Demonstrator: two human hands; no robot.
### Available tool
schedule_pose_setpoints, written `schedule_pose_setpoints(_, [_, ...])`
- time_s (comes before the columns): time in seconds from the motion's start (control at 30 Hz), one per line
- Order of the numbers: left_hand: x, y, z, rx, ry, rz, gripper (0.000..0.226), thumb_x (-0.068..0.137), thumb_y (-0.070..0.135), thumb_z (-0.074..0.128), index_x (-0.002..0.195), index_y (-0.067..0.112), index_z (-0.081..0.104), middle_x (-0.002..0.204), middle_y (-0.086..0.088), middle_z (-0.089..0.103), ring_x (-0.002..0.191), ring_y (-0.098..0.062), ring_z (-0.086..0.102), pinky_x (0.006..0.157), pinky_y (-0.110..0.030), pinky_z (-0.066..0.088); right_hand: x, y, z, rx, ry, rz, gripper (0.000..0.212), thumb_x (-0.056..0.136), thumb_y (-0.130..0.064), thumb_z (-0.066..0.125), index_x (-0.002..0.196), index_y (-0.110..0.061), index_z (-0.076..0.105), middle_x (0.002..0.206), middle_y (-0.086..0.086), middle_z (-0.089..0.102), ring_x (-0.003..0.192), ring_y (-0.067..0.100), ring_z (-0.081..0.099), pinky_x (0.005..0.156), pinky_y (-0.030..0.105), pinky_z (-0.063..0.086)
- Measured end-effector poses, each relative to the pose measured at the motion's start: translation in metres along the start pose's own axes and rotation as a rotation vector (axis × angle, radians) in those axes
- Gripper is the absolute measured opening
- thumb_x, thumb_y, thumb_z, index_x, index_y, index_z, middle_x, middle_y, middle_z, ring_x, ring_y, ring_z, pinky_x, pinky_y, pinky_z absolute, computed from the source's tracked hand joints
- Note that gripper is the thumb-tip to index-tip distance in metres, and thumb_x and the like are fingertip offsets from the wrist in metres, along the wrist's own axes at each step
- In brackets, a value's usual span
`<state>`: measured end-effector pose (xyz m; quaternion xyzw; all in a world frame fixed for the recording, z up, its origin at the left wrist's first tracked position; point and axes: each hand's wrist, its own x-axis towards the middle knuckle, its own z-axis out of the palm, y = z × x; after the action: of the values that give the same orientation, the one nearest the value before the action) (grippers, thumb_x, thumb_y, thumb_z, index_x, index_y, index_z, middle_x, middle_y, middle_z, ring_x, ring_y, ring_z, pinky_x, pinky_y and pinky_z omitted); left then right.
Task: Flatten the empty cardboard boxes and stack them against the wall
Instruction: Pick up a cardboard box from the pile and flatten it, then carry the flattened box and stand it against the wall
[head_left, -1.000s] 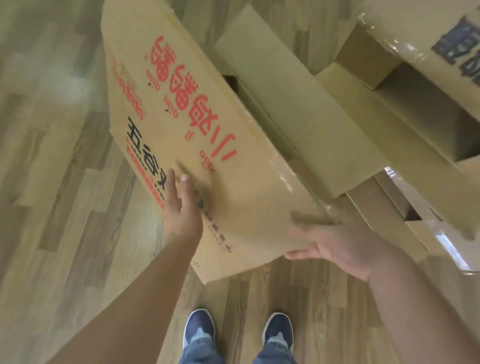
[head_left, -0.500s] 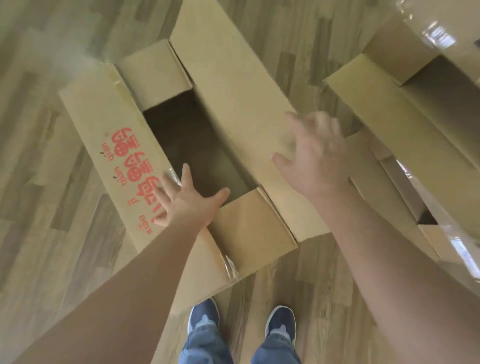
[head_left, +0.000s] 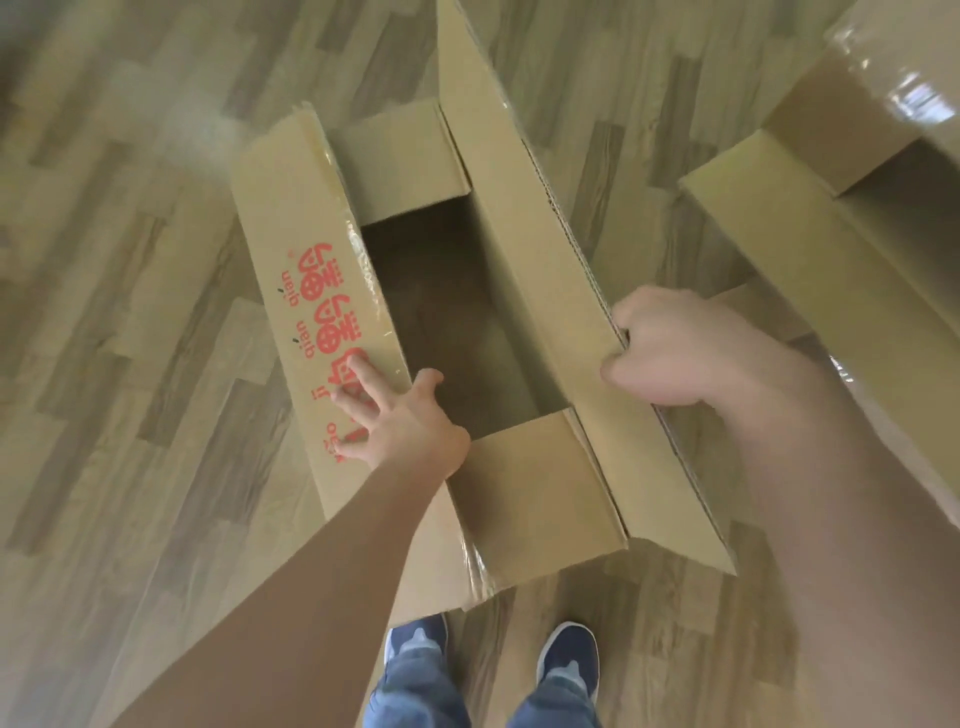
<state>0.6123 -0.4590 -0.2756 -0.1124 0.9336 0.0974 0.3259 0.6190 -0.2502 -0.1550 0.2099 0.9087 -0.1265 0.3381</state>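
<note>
While the navy sneakers and jeans cuffs sat at the bottom of the shot, the long cardboard box stood open on the wood-plank floor right in front of the toes, all four flaps folded out. Left hand was spread flat, fingers splayed on the left flap over the red print, not gripping anything. Right hand was clenched around the outer edge of the long right flap. Farther off to the right, another open carton with shiny tape sat close by.
</note>
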Motion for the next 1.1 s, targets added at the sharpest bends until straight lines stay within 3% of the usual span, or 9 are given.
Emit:
schedule_pose_setpoints(0.17, [-0.048, -0.024, 0.014, -0.062, -0.031, 0.212, 0.084, 0.087, 0.014, 0.061, 0.152, 0.053, 0.027, 0.17, -0.002, -0.03, 0.159, -0.041, -0.018, 0.122, -0.067, 0.016, -0.048, 0.003, 0.013, -0.01, -0.152, 0.008, 0.018, 0.086, -0.023, 0.065, 0.073, -0.011, 0.061, 0.062, 0.005, 0.074, 0.055, 0.02, 0.068, 0.049, 0.023, 0.042])
schedule_pose_setpoints(0.23, [-0.063, -0.02, 0.02, -0.063, -0.005, 0.304, 0.088, 0.089, 0.028, 0.059, 0.157, 0.056, 0.011, 0.172, 0.002, -0.027, 0.16, -0.037, -0.017, 0.125, -0.066, 0.015, -0.048, 0.006, 0.032, 0.069, -0.212, -0.033, 0.028, 0.094, -0.049, 0.065, 0.103, -0.023, 0.072, 0.108, 0.006, 0.078, 0.093, 0.017, 0.074, 0.068, 0.03, 0.055])
schedule_pose_setpoints(0.3, [-0.069, -0.013, 0.025, -0.049, -0.013, 0.38, 0.088, 0.092, 0.045, 0.051, 0.158, 0.058, -0.006, 0.175, 0.005, -0.017, 0.161, -0.03, -0.012, 0.127, -0.062, 0.012, -0.033, 0.01, 0.061, 0.172, -0.257, -0.043, 0.067, 0.093, -0.07, 0.058, 0.155, -0.052, 0.041, 0.165, 0.0, 0.04, 0.145, 0.023, 0.047, 0.108, 0.045, 0.048])
schedule_pose_setpoints(0.37, [-0.063, -0.014, 0.03, -0.021, -0.02, 0.399, 0.083, 0.095, 0.059, 0.04, 0.159, 0.055, -0.013, 0.176, 0.008, -0.001, 0.162, -0.023, -0.003, 0.128, -0.058, 0.011, -0.01, 0.014, 0.094, 0.25, -0.225, -0.002, 0.08, 0.092, -0.075, 0.056, 0.159, -0.064, 0.013, 0.176, -0.004, 0.008, 0.16, 0.031, 0.019, 0.123, 0.058, 0.03])
schedule_pose_setpoints(0.63, [0.009, -0.054, 0.019, -0.294, 0.109, 0.129, 0.12, 0.073, 0.07, 0.08, 0.165, 0.041, 0.009, 0.174, -0.006, 0.006, 0.159, -0.032, 0.015, 0.122, -0.059, 0.03, 0.041, 0.019, 0.14, 0.533, 0.131, 0.118, 0.086, 0.077, -0.078, 0.072, 0.152, -0.054, 0.037, 0.163, 0.002, 0.021, 0.136, 0.033, 0.051, 0.084, 0.04, 0.047])
schedule_pose_setpoints(0.73, [0.038, -0.057, 0.013, -0.608, -0.034, 0.017, 0.149, 0.052, 0.054, 0.1, 0.167, 0.036, 0.006, 0.155, 0.008, 0.043, 0.139, -0.018, 0.049, 0.113, -0.05, 0.046, 0.062, 0.016, 0.135, 0.614, 0.153, 0.149, 0.119, 0.067, -0.071, 0.086, 0.161, -0.055, 0.014, 0.166, -0.002, 0.034, 0.142, 0.03, 0.05, 0.094, 0.048, 0.05])
schedule_pose_setpoints(0.83, [0.062, -0.064, 0.021, -0.906, -0.091, -0.074, 0.117, 0.048, 0.036, 0.106, 0.149, 0.026, 0.047, 0.127, 0.004, 0.072, 0.11, -0.018, 0.073, 0.089, -0.047, 0.064, 0.086, 0.023, 0.131, 0.738, 0.078, 0.209, 0.143, 0.058, -0.056, 0.098, 0.166, -0.045, 0.005, 0.164, -0.005, 0.042, 0.146, 0.03, 0.047, 0.109, 0.059, 0.044])
schedule_pose_setpoints(0.93, [0.074, -0.063, 0.025, -1.091, -0.215, -0.139, 0.089, 0.052, 0.023, 0.103, 0.131, 0.019, 0.064, 0.115, -0.005, 0.08, 0.097, -0.026, 0.08, 0.078, -0.05, 0.067, 0.11, 0.036, 0.133, 0.902, -0.009, 0.236, 0.088, 0.059, -0.051, 0.098, 0.136, -0.035, 0.058, 0.125, -0.01, 0.071, 0.12, 0.022, 0.065, 0.084, 0.044, 0.052])
schedule_pose_setpoints(1.1, [0.064, -0.062, 0.021, -1.106, -0.229, -0.135, 0.087, 0.051, 0.021, 0.102, 0.129, 0.018, 0.064, 0.112, -0.006, 0.081, 0.093, -0.027, 0.081, 0.078, -0.05, 0.066, 0.109, 0.042, 0.13, 1.046, -0.082, 0.209, 0.044, 0.069, -0.044, 0.095, 0.097, -0.038, 0.061, 0.1, -0.011, 0.072, 0.092, 0.012, 0.066, 0.062, 0.034, 0.039])
